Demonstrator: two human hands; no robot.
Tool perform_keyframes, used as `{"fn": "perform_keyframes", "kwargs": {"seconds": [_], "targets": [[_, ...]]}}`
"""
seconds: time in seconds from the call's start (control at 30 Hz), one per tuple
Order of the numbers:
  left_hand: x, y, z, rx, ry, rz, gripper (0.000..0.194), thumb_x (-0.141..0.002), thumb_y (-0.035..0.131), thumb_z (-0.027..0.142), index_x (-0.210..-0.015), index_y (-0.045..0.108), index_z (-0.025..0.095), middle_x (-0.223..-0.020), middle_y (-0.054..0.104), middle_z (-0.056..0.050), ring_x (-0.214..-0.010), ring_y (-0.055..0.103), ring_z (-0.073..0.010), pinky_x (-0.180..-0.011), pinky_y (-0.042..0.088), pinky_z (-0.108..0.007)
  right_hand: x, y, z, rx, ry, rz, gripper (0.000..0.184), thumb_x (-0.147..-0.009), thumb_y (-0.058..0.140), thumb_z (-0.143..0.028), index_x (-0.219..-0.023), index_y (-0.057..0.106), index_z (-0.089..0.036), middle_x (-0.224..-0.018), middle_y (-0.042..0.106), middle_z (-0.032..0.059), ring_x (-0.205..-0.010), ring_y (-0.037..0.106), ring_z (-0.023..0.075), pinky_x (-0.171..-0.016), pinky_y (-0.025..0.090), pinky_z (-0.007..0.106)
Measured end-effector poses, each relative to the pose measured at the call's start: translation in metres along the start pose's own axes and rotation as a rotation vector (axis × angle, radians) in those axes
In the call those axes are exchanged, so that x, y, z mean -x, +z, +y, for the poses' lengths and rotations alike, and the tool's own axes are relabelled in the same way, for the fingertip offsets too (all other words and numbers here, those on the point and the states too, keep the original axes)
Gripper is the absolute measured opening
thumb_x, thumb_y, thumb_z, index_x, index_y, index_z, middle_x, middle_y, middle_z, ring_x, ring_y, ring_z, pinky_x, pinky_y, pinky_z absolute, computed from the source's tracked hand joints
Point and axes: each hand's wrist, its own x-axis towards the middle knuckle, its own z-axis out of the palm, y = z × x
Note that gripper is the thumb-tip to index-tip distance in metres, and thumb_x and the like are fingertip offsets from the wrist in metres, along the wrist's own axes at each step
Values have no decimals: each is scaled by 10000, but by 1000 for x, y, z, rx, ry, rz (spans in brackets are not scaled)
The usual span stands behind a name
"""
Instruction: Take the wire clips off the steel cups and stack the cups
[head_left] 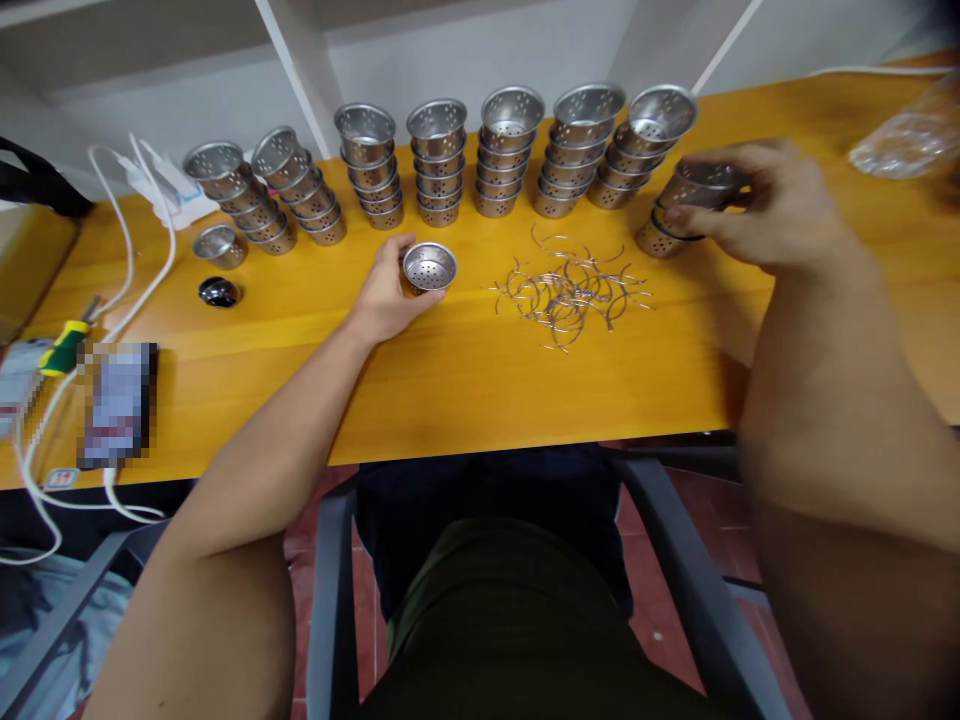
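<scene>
A small perforated metal cup (430, 268) stands upright on the wooden table, its holed bottom facing me. My left hand (386, 292) is curled around its left side, thumb at the near edge and fingers behind. Over at the right, my right hand (772, 205), slightly blurred, grips another perforated cup (694, 185) between thumb and fingers. That cup sits on or just above a lower cup (658, 235); I cannot tell whether they are nested. Between my hands lies a loose pile of thin curved metal wires (574, 295).
Several leaning stacks of perforated cups (439, 165) line the back. At left are a single cup (220, 247), a shiny dark round object (219, 292), a green-yellow screwdriver (66, 347), a phone (120, 405) and white cables (166, 250). Clear plastic (904, 145) lies far right.
</scene>
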Motion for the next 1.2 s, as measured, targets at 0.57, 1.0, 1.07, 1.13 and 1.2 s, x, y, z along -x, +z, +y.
{"fn": "perform_keyframes", "kwargs": {"seconds": [0.57, 1.0, 1.07, 1.13, 1.2], "targets": [[-2, 1, 28, 21, 109, 112, 941, -813, 1224, 520, -1575, 716, 306, -1558, 655, -135, -1707, 618, -508, -1526, 531, -751, 23, -25, -48, -114, -234, 333, 344, -1083, 817, -45, -1410, 903, -109, -1429, 852, 311, -1197, 880, 348, -1012, 675, 459], [-1, -3, 42, 27, 160, 77, 954, -859, 1163, 672, -1605, 690, 313, -1691, 691, -158, -1732, 629, -483, -1569, 482, -710, 11, 36, -120, 463, -462, -637, 212, -1087, 692, -118, -924, 740, -245, -991, 858, 134, -920, 765, 299, -791, 497, 405], [-1, -2, 42, 30, 149, 75, 948, -858, 1162, 666, -1606, 691, 322, -1681, 697, -150, -1739, 625, -485, -1570, 480, -717, 9, 29, -121, 447, -447, -664, 198, -1064, 719, -108, -927, 715, -250, -942, 830, 109, -841, 712, 267, -750, 472, 392], [-1, -2, 42, 38, 152, 73, 948, -862, 1156, 668, -1614, 686, 331, -1676, 697, -145, -1740, 629, -485, -1568, 483, -718, 7, 19, -125, 422, -419, -672, 171, -1084, 743, -121, -971, 731, -248, -954, 834, 92, -808, 687, 241, -759, 485, 383], [-1, -1, 43, 40, 163, 72, 945, -869, 1148, 672, -1620, 682, 335, -1673, 697, -143, -1735, 638, -485, -1565, 488, -717, 7, 12, -129, 380, -383, -665, 136, -1107, 773, -120, -1026, 766, -229, -996, 852, 92, -810, 689, 223, -802, 508, 383]]}}
